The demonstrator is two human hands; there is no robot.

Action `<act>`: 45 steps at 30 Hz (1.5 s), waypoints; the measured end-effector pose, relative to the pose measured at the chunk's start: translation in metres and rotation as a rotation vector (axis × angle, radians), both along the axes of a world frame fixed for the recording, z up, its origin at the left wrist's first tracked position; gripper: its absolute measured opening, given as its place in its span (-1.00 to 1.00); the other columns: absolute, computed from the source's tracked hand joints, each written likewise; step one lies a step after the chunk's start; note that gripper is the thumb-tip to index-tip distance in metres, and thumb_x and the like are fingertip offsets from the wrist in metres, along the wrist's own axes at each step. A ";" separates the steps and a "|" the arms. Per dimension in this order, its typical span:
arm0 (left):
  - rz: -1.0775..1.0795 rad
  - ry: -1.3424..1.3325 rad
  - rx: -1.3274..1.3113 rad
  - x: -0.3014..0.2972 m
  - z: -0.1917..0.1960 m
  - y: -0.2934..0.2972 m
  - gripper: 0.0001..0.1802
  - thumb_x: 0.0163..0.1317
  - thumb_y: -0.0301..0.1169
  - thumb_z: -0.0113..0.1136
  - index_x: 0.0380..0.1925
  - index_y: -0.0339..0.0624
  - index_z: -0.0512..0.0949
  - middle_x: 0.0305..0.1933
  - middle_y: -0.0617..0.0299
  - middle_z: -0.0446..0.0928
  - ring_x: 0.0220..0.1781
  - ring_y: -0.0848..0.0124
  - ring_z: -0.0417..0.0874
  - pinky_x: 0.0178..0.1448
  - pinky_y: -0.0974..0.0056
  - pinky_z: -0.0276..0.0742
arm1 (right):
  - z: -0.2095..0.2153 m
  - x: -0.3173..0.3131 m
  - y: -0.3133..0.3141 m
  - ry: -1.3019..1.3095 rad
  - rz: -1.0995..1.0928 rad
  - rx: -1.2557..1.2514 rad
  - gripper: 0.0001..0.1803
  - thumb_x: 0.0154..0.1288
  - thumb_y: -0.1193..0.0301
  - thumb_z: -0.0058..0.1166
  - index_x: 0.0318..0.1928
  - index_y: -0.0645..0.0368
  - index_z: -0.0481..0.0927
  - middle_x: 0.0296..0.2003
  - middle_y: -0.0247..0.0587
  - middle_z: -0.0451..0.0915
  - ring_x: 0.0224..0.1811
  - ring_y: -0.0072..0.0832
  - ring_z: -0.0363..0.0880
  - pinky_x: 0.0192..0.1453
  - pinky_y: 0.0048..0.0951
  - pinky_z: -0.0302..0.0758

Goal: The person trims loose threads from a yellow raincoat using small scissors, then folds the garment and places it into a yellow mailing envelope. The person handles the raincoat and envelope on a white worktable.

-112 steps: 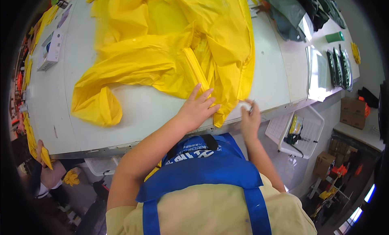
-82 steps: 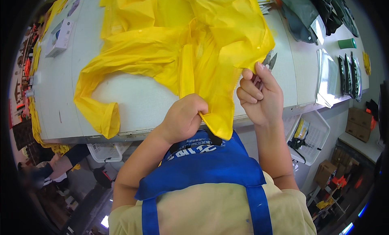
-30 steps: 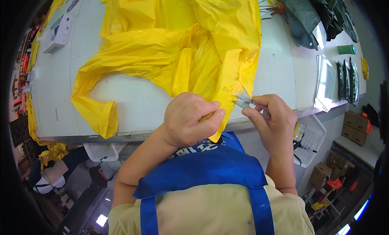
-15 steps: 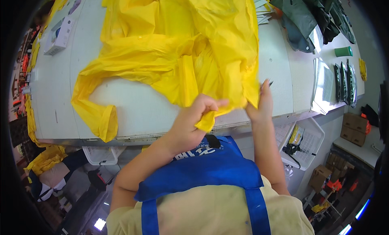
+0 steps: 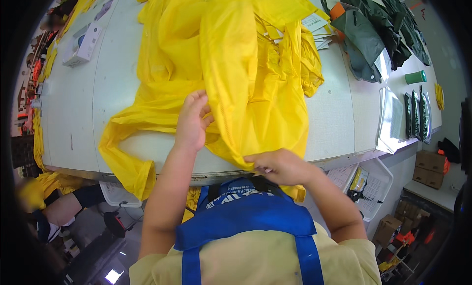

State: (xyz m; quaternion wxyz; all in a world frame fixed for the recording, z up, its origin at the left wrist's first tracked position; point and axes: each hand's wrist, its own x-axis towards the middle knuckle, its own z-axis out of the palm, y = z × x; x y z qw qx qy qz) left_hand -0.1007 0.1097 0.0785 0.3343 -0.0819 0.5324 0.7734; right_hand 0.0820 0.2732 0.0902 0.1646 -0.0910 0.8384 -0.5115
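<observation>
A yellow garment of thin, shiny fabric [image 5: 226,73] spreads over the white table [image 5: 334,122], its sleeve [image 5: 123,157] curving out to the left and hanging over the near edge. My right hand [image 5: 285,167] pinches a lower corner of the fabric at the table's front edge. Something small and dark shows at its curled fingers, too small to name. My left hand [image 5: 192,121] is raised, fingers apart and slightly bent, beside a long folded edge of the garment. It seems to touch the cloth with its fingertips without gripping it.
White cards [image 5: 317,27] lie right of the garment, near dark green garments [image 5: 361,44]. Clear plastic sheets [image 5: 389,113], dark packets [image 5: 417,113] and a green cylinder [image 5: 415,77] sit at the right. A white box [image 5: 82,44] stands at the left. White baskets [image 5: 376,186] hang below the table.
My left hand has let go of the fabric and moved up and left. My right hand has come down and left to the garment's corner. The garment has shifted and turned, uncovering more cards.
</observation>
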 end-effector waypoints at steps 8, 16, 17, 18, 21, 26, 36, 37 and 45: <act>0.054 0.032 0.050 0.012 -0.052 -0.010 -0.53 0.27 -0.58 0.03 0.16 -0.25 0.16 0.14 0.03 0.39 0.15 0.24 0.47 0.15 0.13 0.50 | -0.014 -0.016 0.017 -0.224 -0.422 -0.320 -0.68 0.16 0.46 0.19 -0.03 0.06 0.57 -0.17 -0.41 0.58 -0.35 -0.67 0.47 -0.21 -0.56 0.44; 0.176 -0.085 0.254 0.022 -0.036 -0.033 -0.57 0.34 -0.49 -0.04 0.19 -0.24 0.20 0.14 -0.01 0.41 0.14 0.24 0.48 0.17 0.15 0.49 | -0.068 -0.135 0.059 0.144 -0.667 -0.175 -0.53 0.13 0.63 0.00 0.10 0.12 0.46 0.05 -0.33 0.48 -0.02 -0.54 0.45 -0.06 -0.56 0.39; 0.156 -0.167 0.309 0.019 -0.032 -0.035 -0.59 0.36 -0.45 -0.05 0.19 -0.25 0.23 0.15 -0.01 0.42 0.15 0.24 0.48 0.19 0.15 0.48 | -0.078 -0.147 0.050 0.192 -0.566 -0.077 -0.51 0.12 0.62 0.01 0.12 0.12 0.45 0.08 -0.31 0.45 0.01 -0.52 0.44 -0.04 -0.54 0.39; 0.142 -0.248 0.364 0.016 -0.030 -0.038 -0.60 0.37 -0.41 -0.05 0.18 -0.26 0.27 0.16 -0.01 0.42 0.16 0.24 0.49 0.20 0.14 0.47 | -0.083 -0.157 0.040 0.242 -0.457 0.019 -0.49 0.11 0.62 0.02 0.13 0.12 0.43 0.11 -0.30 0.43 0.03 -0.51 0.43 -0.02 -0.53 0.39; -0.011 -0.302 0.289 0.010 -0.027 -0.047 -0.59 0.39 -0.30 -0.04 0.16 -0.27 0.35 0.17 0.02 0.45 0.18 0.23 0.49 0.25 0.13 0.42 | -0.083 -0.174 0.014 0.108 -0.445 0.106 -0.46 0.05 0.62 0.07 0.13 0.13 0.43 0.05 -0.29 0.46 0.00 -0.52 0.44 -0.02 -0.55 0.38; -0.101 -0.444 0.395 0.002 -0.018 -0.053 -0.46 0.39 -0.13 -0.08 0.24 -0.23 0.28 0.26 0.05 0.39 0.26 0.17 0.43 0.34 0.07 0.31 | -0.056 -0.185 -0.001 -0.062 -0.433 -0.384 -0.54 0.01 0.59 0.16 0.01 0.17 0.47 -0.09 -0.21 0.49 -0.08 -0.38 0.47 -0.03 -0.49 0.41; -0.047 -0.253 0.371 0.006 0.017 -0.063 -0.45 0.40 -0.15 -0.09 0.28 -0.25 0.22 0.29 0.07 0.34 0.28 0.19 0.40 0.35 0.08 0.29 | -0.015 -0.127 0.038 0.785 -0.432 0.170 -0.74 -0.07 0.75 0.10 -0.31 0.21 0.55 -0.26 -0.18 0.61 -0.38 -0.29 0.56 -0.37 -0.51 0.47; -0.042 -0.139 0.241 0.003 0.020 -0.070 -0.45 0.38 -0.20 -0.03 0.26 -0.28 0.24 0.28 0.05 0.35 0.28 0.23 0.40 0.33 0.14 0.31 | -0.013 -0.119 0.035 0.854 -0.455 0.177 -0.73 -0.08 0.75 0.10 -0.32 0.21 0.55 -0.29 -0.17 0.62 -0.38 -0.28 0.57 -0.37 -0.50 0.48; -0.574 1.669 -0.393 0.016 0.171 -0.073 -0.47 0.33 -0.32 0.05 0.23 -0.35 0.25 0.29 0.04 0.33 0.29 0.29 0.37 0.31 0.27 0.32 | -0.004 -0.071 0.026 1.018 -0.460 0.195 -0.68 -0.19 0.72 0.12 -0.30 0.22 0.60 -0.36 -0.07 0.60 -0.40 -0.24 0.59 -0.38 -0.40 0.52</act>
